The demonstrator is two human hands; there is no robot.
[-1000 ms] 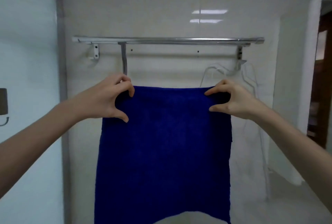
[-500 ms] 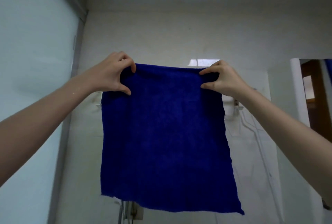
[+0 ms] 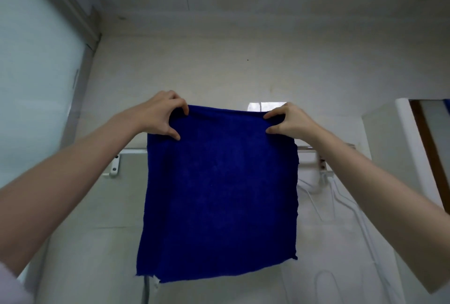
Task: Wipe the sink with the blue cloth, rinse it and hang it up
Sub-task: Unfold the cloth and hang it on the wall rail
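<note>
head view: the only view supplied; it looks upward at a wall and a patterned ceiling.
cloth location: the blue cloth [image 3: 220, 196] hangs spread flat in the air in front of the wall, held by its top edge, which sits above the towel rail [image 3: 132, 150]. not yet draped on anything.
left hand: the left hand [image 3: 159, 115] is closed in a pinch on the cloth's upper left corner, thumb in front, fingers curled over the edge.
right hand: the right hand [image 3: 291, 121] is closed in the same pinch on the upper right corner.
handling: judged soft and limp; it falls straight under its own weight, and the lower edge is ragged and uneven. likely light, perhaps damp, which cannot be confirmed. no fragility. little risk of slipping with a pinch grip.
where to hold: the two top corners, as now, keep it spread for laying over a bar.
rail: mounted on the wall behind the cloth; its middle is hidden by the fabric, with only the left bracket and the right end showing.
obstructions: white hangers [image 3: 341, 208] hang below the rail's right end, just beside the cloth's right edge; a drape too far right could snag them.
other surroundings: frosted glass panel [image 3: 36, 99] at left, dark door frame [image 3: 428, 147] at right, both well apart from the cloth.
sink: not in view.
</note>
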